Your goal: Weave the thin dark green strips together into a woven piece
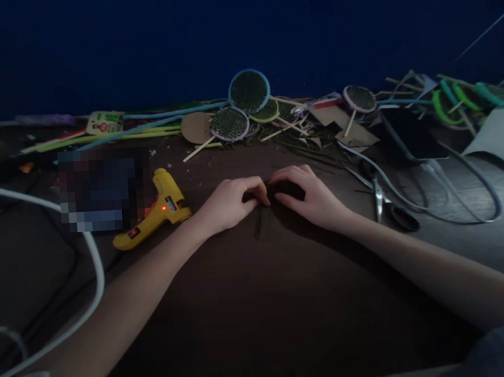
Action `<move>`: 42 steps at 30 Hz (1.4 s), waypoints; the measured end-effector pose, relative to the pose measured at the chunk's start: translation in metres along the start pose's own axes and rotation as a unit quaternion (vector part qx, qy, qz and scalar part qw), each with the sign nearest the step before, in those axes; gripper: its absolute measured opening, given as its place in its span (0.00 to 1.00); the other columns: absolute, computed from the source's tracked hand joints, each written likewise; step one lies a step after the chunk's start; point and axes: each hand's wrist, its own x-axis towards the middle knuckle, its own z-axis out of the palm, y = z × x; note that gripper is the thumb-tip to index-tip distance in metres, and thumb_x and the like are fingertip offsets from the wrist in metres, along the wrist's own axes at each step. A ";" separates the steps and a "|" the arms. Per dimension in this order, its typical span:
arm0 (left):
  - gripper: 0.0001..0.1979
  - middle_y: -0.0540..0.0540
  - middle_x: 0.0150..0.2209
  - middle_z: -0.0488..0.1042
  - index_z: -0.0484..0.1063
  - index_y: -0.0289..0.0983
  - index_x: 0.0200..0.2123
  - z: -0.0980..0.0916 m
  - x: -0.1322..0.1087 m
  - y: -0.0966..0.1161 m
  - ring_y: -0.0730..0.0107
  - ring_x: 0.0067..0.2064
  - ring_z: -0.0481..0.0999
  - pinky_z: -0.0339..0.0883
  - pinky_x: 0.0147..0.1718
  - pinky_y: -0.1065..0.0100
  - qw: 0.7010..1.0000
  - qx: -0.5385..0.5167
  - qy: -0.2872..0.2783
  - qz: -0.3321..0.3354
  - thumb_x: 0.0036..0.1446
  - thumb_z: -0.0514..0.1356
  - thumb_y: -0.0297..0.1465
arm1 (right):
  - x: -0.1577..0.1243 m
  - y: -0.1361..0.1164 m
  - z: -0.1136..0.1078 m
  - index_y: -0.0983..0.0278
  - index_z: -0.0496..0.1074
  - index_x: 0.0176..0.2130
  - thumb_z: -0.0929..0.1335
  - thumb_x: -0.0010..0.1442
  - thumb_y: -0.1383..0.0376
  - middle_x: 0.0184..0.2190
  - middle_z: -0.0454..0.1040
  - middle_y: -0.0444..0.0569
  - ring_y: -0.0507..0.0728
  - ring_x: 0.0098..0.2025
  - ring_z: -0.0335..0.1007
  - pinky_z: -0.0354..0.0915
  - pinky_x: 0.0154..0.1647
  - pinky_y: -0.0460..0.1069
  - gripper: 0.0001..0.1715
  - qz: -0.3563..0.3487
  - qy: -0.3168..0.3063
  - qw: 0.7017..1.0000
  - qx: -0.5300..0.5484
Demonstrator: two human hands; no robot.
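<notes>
My left hand point(235, 201) and my right hand point(301, 194) meet over the middle of the dark table point(259, 302). On each, the thumb and fingers are closed in a pinch, and the fingertips nearly touch. What they pinch is too dark and small to make out. Just below the fingertips, thin dark strips point(258, 225) show on the tabletop. Left of my left hand lies a yellow hot glue gun point(168, 208) with a lit red light. To the right of my right hand are scissors point(378, 200) with black handles.
Along the back lie round rimmed discs on sticks point(230, 124), a cardboard oval point(196, 128), coloured strips point(146, 126) and dark clippings. A phone point(413, 133) with a cable point(484, 211) is at right. A white cable point(97, 266) loops across the left. A blurred patch point(107, 189) hides something.
</notes>
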 end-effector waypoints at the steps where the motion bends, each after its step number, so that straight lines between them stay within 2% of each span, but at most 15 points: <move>1: 0.11 0.53 0.33 0.78 0.71 0.38 0.31 0.000 0.000 0.000 0.73 0.37 0.76 0.66 0.41 0.70 1.000 0.000 -0.001 -0.001 0.49 0.54 0.18 | 0.000 0.001 0.000 0.60 0.69 0.41 0.64 0.56 0.68 0.43 0.73 0.48 0.59 0.47 0.63 0.60 0.50 0.57 0.11 -0.005 0.006 1.000 0.011; 6: 0.11 0.54 0.34 0.77 0.70 0.38 0.31 0.000 0.000 0.000 0.73 0.38 0.76 0.65 0.39 0.71 1.000 0.014 0.001 0.003 0.49 0.54 0.18 | -0.002 0.002 -0.001 0.61 0.71 0.38 0.65 0.56 0.67 0.36 0.74 0.47 0.57 0.42 0.67 0.63 0.44 0.53 0.07 -0.003 0.034 0.998 0.048; 11: 0.10 0.53 0.33 0.76 0.70 0.38 0.31 0.002 0.000 -0.002 0.72 0.37 0.74 0.64 0.38 0.70 0.998 0.062 0.016 0.017 0.48 0.55 0.18 | -0.003 0.003 0.000 0.61 0.72 0.36 0.67 0.55 0.68 0.35 0.75 0.45 0.55 0.39 0.69 0.64 0.43 0.52 0.06 -0.011 0.031 0.996 0.077; 17: 0.09 0.53 0.32 0.74 0.68 0.38 0.31 0.003 -0.001 -0.002 0.73 0.36 0.72 0.62 0.36 0.72 0.997 0.070 0.026 0.035 0.48 0.56 0.19 | -0.003 0.003 -0.003 0.60 0.72 0.35 0.65 0.52 0.74 0.33 0.76 0.43 0.54 0.38 0.70 0.64 0.43 0.52 0.11 -0.010 0.021 0.995 0.096; 20: 0.06 0.52 0.32 0.73 0.68 0.38 0.33 0.004 -0.002 0.000 0.72 0.35 0.72 0.62 0.34 0.72 0.995 0.083 0.029 0.043 0.50 0.59 0.24 | -0.004 0.003 -0.004 0.60 0.72 0.34 0.65 0.52 0.75 0.32 0.76 0.43 0.54 0.38 0.71 0.64 0.43 0.51 0.12 -0.003 0.022 0.994 0.110; 24: 0.06 0.51 0.32 0.72 0.67 0.38 0.36 0.007 -0.003 0.000 0.71 0.36 0.71 0.61 0.34 0.72 0.992 0.107 0.037 0.054 0.54 0.61 0.29 | -0.004 0.004 -0.003 0.61 0.71 0.33 0.64 0.51 0.76 0.32 0.76 0.43 0.53 0.37 0.71 0.65 0.41 0.49 0.12 -0.002 0.019 0.991 0.133; 31: 0.02 0.51 0.31 0.72 0.68 0.39 0.34 0.008 -0.002 -0.002 0.71 0.35 0.70 0.60 0.33 0.72 0.985 0.148 0.031 0.087 0.57 0.57 0.27 | -0.005 0.004 -0.006 0.62 0.71 0.34 0.62 0.50 0.78 0.32 0.75 0.44 0.53 0.38 0.69 0.64 0.41 0.49 0.15 -0.005 0.016 0.992 0.126; 37: 0.02 0.51 0.32 0.72 0.68 0.39 0.35 0.009 -0.002 -0.004 0.71 0.35 0.70 0.61 0.34 0.71 0.984 0.147 0.037 0.089 0.57 0.57 0.29 | -0.001 0.011 -0.020 0.63 0.68 0.34 0.63 0.44 0.77 0.36 0.70 0.48 0.56 0.41 0.65 0.62 0.45 0.52 0.16 -0.084 -0.058 0.992 0.074; 42: 0.02 0.51 0.32 0.71 0.68 0.40 0.35 0.009 -0.002 -0.006 0.71 0.35 0.70 0.60 0.33 0.71 0.985 0.149 0.035 0.078 0.58 0.56 0.30 | 0.001 0.016 -0.024 0.63 0.67 0.35 0.64 0.46 0.76 0.37 0.68 0.50 0.56 0.42 0.64 0.62 0.45 0.53 0.15 -0.099 -0.093 0.990 0.046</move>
